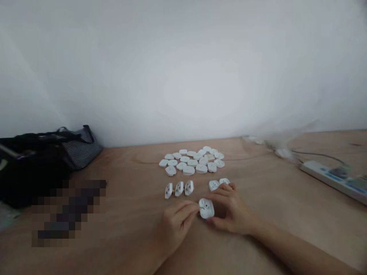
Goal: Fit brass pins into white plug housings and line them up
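A white plastic socket shell point(207, 208), squarish with rounded corners and small holes inside, is tilted up just above the wooden table. My right hand point(231, 210) grips it between thumb and fingers at its right side. My left hand point(180, 219) is closed in a pinch at the shell's left edge; whatever its fingertips hold is hidden. Behind my left hand, three white socket pieces with metal-looking parts point(179, 189) stand in a row. Two similar open shells point(213, 185) lie just beyond my right fingers, one partly covered by them.
Several white shells point(188, 170) lie in a cluster farther back, before the wall. A white power strip point(329, 176) with a dark cable is at the right, near a clear plastic bag point(283, 147). At the left are a black bag point(34, 168) and a blurred dark object point(73, 208).
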Motion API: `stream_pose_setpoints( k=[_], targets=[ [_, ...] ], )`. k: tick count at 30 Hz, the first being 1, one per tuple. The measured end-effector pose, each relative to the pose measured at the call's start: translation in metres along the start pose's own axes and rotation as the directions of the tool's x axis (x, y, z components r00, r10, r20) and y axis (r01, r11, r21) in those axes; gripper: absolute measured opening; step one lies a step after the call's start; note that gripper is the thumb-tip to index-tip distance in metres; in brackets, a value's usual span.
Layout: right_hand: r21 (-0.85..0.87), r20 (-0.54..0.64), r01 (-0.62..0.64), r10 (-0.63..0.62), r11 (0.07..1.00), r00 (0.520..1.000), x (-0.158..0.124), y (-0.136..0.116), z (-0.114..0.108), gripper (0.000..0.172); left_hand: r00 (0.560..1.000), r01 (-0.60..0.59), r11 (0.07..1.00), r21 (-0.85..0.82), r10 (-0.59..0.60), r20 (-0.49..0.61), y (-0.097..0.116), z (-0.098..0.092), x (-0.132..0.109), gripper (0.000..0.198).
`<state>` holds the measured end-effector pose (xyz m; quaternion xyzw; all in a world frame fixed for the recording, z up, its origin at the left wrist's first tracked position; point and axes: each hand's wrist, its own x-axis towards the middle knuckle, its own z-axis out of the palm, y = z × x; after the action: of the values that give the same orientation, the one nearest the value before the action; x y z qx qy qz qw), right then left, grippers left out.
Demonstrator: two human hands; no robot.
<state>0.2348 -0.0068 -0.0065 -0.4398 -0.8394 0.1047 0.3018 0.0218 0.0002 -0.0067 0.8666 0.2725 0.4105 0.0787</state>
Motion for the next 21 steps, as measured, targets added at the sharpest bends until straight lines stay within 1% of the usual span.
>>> stream_pose_setpoints(
  k=[4, 7, 12, 14, 16, 18, 21],
  targets=[
    [0.029, -0.006, 0.009, -0.008, 1.0, 1.0, 0.0, 0.0, 0.0, 0.041, 0.993, -0.108, 0.992, 0.059, 0.105, 0.056, -0.005, 0.0, 0.0, 0.021],
    [0.043, 0.009, 0.02, -0.02, 0.999, 1.0, 0.001, -0.001, -0.002, 0.04, 0.978, -0.197, 0.978, 0.065, 0.191, 0.081, -0.008, -0.002, 0.0, 0.026],
    [0.062, 0.065, 0.05, -0.054, 0.997, 0.996, 0.003, -0.003, -0.005, 0.038, 0.963, -0.251, 0.967, 0.035, 0.246, 0.112, -0.011, -0.004, -0.001, 0.028],
    [0.077, 0.079, 0.065, -0.071, 0.995, 0.994, 0.003, -0.003, -0.005, 0.038, 0.952, -0.29, 0.957, 0.026, 0.285, 0.109, -0.014, -0.004, -0.003, 0.027],
    [0.093, 0.082, 0.07, -0.078, 0.993, 0.994, 0.003, -0.002, -0.005, 0.038, 0.94, -0.332, 0.943, 0.031, 0.328, 0.098, -0.019, -0.004, -0.003, 0.027],
    [0.11, 0.082, 0.074, -0.084, 0.991, 0.993, 0.003, -0.001, -0.006, 0.037, 0.925, -0.37, 0.928, 0.045, 0.363, 0.11, -0.021, -0.005, -0.003, 0.026],
    [0.138, 0.087, 0.087, -0.099, 0.987, 0.991, 0.003, 0.0, -0.006, 0.035, 0.9, -0.424, 0.904, 0.046, 0.415, 0.135, -0.02, -0.008, 0.001, 0.023]
  ],
)
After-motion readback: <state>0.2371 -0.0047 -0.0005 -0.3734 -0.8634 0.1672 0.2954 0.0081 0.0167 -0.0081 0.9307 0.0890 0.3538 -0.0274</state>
